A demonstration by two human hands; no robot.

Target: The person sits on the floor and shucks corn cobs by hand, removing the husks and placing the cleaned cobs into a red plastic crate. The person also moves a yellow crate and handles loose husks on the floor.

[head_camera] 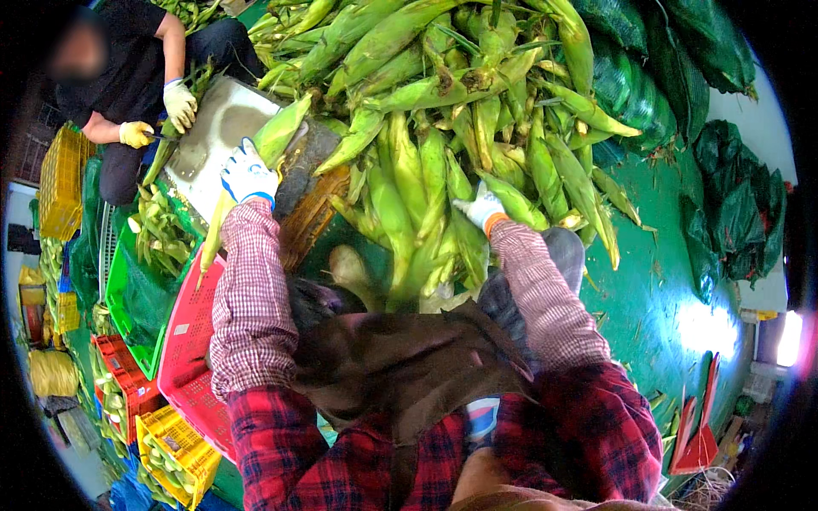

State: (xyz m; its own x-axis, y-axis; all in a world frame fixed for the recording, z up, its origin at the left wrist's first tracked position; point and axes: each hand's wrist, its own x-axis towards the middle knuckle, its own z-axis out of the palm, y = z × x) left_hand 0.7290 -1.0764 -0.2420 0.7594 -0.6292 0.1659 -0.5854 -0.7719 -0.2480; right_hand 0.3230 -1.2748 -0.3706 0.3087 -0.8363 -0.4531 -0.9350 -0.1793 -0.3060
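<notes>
My left hand [250, 175], in a white work glove with a blue cuff, is on a long green ear of corn in its husk [284, 128]. The ear slants up and right from the hand, and a paler husk part [217, 236] hangs below it. My right hand [482, 207], gloved with an orange cuff, reaches into the heap of unhusked corn [409, 172]. It touches an ear [514, 203] at the heap's near side; its fingers are partly hidden, so its grip is unclear. Beneath my left hand's ear is a pale, dirty board [236, 121].
A co-worker [128, 70] in gloves sits at upper left with a blade and corn. Pink [192, 358], green [118, 281] and yellow [163, 434] crates stand on my left. Dark green mesh sacks [639, 83] lie at upper right. A red dustpan [700, 447] rests at lower right.
</notes>
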